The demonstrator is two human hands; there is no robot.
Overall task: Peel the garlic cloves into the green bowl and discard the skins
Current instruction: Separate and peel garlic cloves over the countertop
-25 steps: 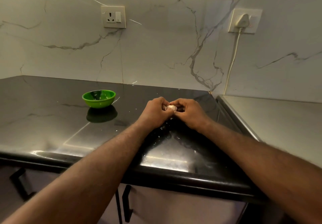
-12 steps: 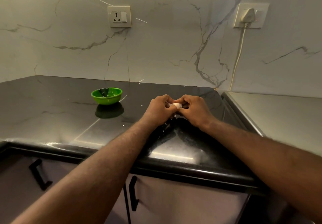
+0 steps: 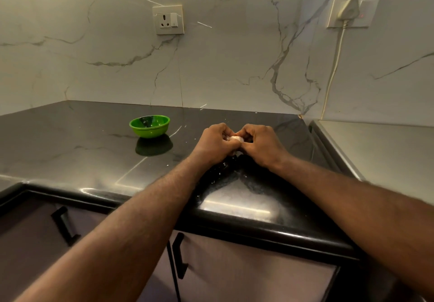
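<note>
black polished stone countertop (image 3: 70,146), head view: both hands meet above it, near the front edge and well to the right of the green bowl (image 3: 150,133). the left hand (image 3: 216,143) and the right hand (image 3: 261,144) are both curled, knuckles up, with their fingertips pressed together around a pale garlic clove (image 3: 234,138). only a small patch of the clove shows between them. each hand pinches one side of it; neither is open. whether any skin is lifting cannot be told, as the fingers cover most of the clove. small pale flecks (image 3: 222,169), probably bits of skin, lie on the counter just beneath the hands. the bowl stands upright; its inside is too dark to read.

step in hand, as judged: stripping the skin from one clove. next move, as judged: once the clove is bare, one hand carries it left to the bowl and drops it in, with the loose skin held aside for discarding.

a wall socket (image 3: 168,19) and a plug (image 3: 350,8) sit on the marble wall behind.
</note>
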